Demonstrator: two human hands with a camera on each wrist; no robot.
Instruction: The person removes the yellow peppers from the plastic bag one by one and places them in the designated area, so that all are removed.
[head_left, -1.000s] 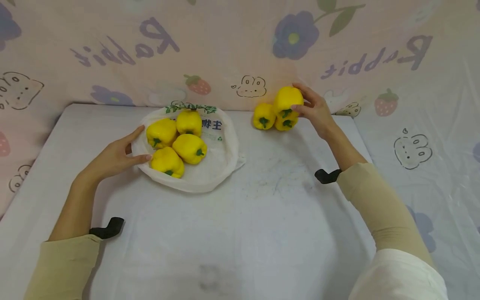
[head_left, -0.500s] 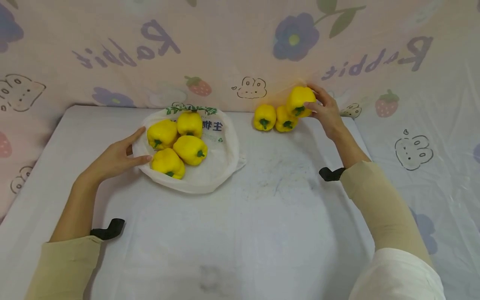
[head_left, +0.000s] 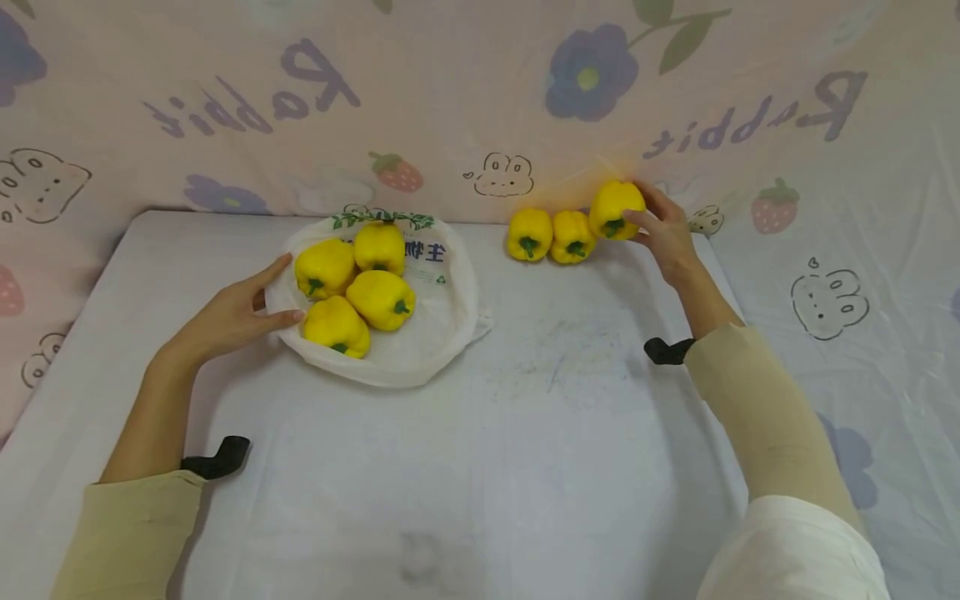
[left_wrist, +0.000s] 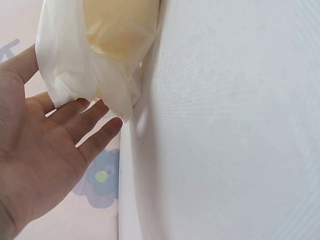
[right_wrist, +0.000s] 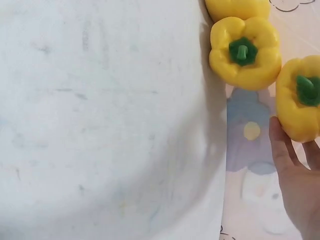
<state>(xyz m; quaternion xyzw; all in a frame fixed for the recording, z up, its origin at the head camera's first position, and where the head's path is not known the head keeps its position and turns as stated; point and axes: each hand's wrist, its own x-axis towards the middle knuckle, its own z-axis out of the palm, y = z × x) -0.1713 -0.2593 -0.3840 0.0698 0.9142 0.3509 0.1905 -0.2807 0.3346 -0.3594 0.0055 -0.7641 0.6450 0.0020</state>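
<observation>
In the head view, a white plastic bag [head_left: 442, 350] lies with its mouth wide open, several yellow bell peppers inside. My left hand [head_left: 221, 321] touches its left side, thumb and forefinger spread along the rim. The left wrist view shows the fingers nearly straight against the bag's white film [left_wrist: 65, 65]. At the back right, my right hand [head_left: 667, 233] holds a yellow bell pepper [head_left: 617, 208] between thumb and fingers, stem facing me. Just left of it are two more peppers, a middle one [head_left: 573, 237] and a left one [head_left: 529, 235], side by side.
A white-covered table [head_left: 480, 467] reaches back to a pink printed cloth [head_left: 465, 83] hanging behind it. The pair of peppers stands close to that back edge. Black wrist mounts [head_left: 225, 457] stick out from both sleeves.
My right hand has carried its pepper rightward, from over the middle pepper to a spot beside it, and slightly lower in the latest step. The left hand and bag stay put.
</observation>
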